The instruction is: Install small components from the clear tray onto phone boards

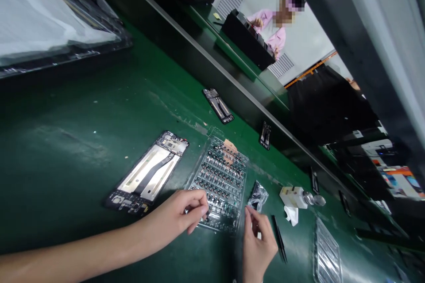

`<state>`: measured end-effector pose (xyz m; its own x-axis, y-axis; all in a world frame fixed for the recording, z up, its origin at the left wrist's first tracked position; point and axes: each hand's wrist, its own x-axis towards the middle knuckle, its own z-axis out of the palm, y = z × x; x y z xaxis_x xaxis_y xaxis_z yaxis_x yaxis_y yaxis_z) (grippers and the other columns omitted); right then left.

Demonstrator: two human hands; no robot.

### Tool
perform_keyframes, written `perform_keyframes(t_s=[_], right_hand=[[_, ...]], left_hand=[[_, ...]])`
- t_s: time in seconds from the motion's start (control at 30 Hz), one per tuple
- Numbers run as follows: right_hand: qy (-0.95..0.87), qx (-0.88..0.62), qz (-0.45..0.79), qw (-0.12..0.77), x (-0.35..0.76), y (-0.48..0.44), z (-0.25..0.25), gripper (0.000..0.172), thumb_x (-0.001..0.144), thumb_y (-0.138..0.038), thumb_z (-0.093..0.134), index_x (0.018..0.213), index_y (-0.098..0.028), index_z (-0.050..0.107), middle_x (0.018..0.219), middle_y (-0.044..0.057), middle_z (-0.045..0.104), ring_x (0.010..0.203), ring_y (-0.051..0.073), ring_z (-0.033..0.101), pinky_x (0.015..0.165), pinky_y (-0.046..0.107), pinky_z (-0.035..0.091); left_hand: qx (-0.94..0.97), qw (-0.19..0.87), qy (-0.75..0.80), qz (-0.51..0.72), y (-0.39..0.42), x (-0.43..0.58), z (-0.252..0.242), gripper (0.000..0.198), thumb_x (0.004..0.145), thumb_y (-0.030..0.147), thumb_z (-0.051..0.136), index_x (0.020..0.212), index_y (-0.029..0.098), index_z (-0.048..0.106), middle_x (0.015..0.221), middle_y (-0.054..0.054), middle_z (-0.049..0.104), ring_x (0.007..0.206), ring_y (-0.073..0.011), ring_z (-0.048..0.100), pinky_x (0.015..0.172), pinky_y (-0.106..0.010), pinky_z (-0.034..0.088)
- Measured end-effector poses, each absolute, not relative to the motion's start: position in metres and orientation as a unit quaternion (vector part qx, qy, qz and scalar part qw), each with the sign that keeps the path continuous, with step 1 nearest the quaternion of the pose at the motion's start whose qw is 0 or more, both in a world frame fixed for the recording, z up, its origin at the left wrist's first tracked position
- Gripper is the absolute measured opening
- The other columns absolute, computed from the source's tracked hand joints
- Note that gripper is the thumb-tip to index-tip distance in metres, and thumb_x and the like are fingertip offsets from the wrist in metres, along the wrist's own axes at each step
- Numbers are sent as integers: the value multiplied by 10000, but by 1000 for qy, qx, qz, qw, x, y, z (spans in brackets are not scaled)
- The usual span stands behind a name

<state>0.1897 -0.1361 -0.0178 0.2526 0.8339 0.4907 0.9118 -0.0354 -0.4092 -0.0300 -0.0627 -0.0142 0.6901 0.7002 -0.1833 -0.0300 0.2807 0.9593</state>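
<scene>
My left hand [190,208] is closed, thumb against curled fingers, over the lower left part of a clear plastic tray [217,228]. Rows of small electronic parts [217,166] fill this tray. Any item in those fingers is too small to make out. To the right of the tray, my right hand [259,239] pinches thumb and forefinger together, and what lies between them cannot be seen. Black tweezers [279,239] lie just right of that hand. A small clear bag [259,192] is beyond its fingertips. An opened phone [151,172] with bare circuitry rests left of the tray.
More opened phones [218,105] lie along the back ledge. At right stand a white bottle [294,196] with a metal top, a crumpled tissue [291,215] and another clear tray [327,250]. A white sheet [49,22] covers a stack at upper left. A person in pink [270,31] sits opposite.
</scene>
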Motion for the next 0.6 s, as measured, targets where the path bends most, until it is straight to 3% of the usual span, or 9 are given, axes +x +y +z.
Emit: perform_keyframes(t_s=[0.07, 0.23, 0.6], right_hand=[[-605, -693, 29, 390, 162, -136, -12, 46, 801, -188, 626, 828, -188, 664, 704, 5, 604, 571, 110, 511, 542, 220, 400], [-631, -621, 167, 434, 118, -131, -5, 135, 775, -99, 632, 819, -222, 666, 671, -20, 601, 571, 106, 537, 497, 209, 406], [-681, -569, 126, 443, 117, -128, -8, 244, 745, 9, 611, 875, -196, 640, 780, 16, 645, 717, 144, 602, 604, 263, 483]], left_hand=[[545, 738, 306, 253, -63, -30, -15, 223, 872, 290, 408, 674, 190, 419, 502, 74, 430, 482, -99, 391, 486, -197, 296], [545, 737, 296, 268, -63, -29, -17, 215, 866, 267, 423, 670, 181, 426, 486, 79, 415, 467, -91, 367, 480, -197, 276], [539, 741, 294, 273, -60, -29, -15, 204, 863, 258, 421, 677, 176, 438, 480, 80, 402, 466, -92, 367, 485, -201, 275]])
